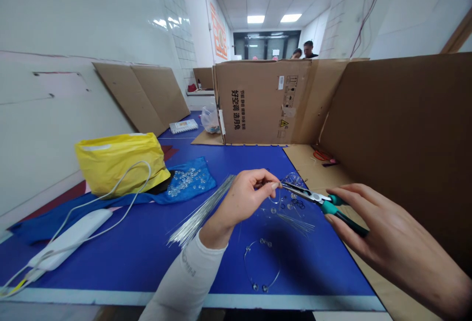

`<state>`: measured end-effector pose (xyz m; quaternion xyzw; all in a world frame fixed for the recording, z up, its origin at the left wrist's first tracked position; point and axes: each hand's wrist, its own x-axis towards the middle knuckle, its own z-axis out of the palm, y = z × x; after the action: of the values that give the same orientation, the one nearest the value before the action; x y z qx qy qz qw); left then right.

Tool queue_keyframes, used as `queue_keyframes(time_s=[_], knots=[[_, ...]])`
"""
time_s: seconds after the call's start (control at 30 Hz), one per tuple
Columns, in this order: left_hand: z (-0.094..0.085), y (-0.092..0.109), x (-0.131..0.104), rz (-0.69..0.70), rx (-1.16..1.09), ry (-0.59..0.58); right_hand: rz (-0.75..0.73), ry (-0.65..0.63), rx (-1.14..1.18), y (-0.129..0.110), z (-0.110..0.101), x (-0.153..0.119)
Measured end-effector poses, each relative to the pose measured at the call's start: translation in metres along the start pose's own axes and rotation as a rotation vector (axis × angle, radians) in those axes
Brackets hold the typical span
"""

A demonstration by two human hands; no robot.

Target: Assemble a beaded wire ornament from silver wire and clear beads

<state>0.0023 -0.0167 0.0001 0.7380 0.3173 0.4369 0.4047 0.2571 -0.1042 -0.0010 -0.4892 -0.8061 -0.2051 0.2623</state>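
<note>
Near on the surface (224, 277): one beaded loop (255, 286) shaped | left: wire bundle (206, 208), loose beads (186, 181) unused | hands: left hand (244, 200) pinching tiny piece (279, 186), perhaps wire; right hand (383, 232) gripping pliers (313, 196)

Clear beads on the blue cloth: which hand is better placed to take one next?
The left hand, probably: it is nearer the clear beads, while the right hand is farther away and holds the pliers. That left hand, though, is pinched at the pliers' tips.

Blue tabletop (147, 262), strewn with silvery wires (202, 213), a beaded wire ring (255, 286) near the front edge (177, 298), a white corded device (77, 242), a blue cloth (207, 176) under clear beads (184, 181)
</note>
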Motion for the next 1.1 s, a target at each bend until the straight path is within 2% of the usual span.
queue_keyframes(time_s=[0.1, 0.33, 0.5, 0.6, 0.83, 0.97, 1.1], knots=[[0.000, -0.001, 0.000, -0.026, -0.038, -0.010, 0.005, 0.000, 0.008, -0.001, -0.001, 0.001], [0.001, -0.002, 0.000, 0.062, 0.095, 0.036, 0.000, 0.014, -0.018, -0.002, -0.003, 0.003], [-0.001, -0.001, 0.000, 0.022, 0.053, 0.034, 0.002, 0.008, 0.005, 0.002, -0.003, -0.003], [-0.005, 0.001, 0.000, -0.025, 0.023, -0.008, 0.010, 0.018, 0.036, 0.008, -0.005, -0.007], [-0.011, 0.001, 0.000, -0.136, -0.354, -0.141, 0.058, 0.043, 0.146, 0.027, -0.008, -0.003], [-0.011, -0.004, 0.001, -0.195, -0.554, -0.218, -0.028, 0.052, 0.242, 0.035, 0.008, 0.001], [-0.010, -0.009, 0.001, -0.213, -0.612, -0.245, -0.100, 0.029, 0.288, 0.032, 0.018, 0.002]])
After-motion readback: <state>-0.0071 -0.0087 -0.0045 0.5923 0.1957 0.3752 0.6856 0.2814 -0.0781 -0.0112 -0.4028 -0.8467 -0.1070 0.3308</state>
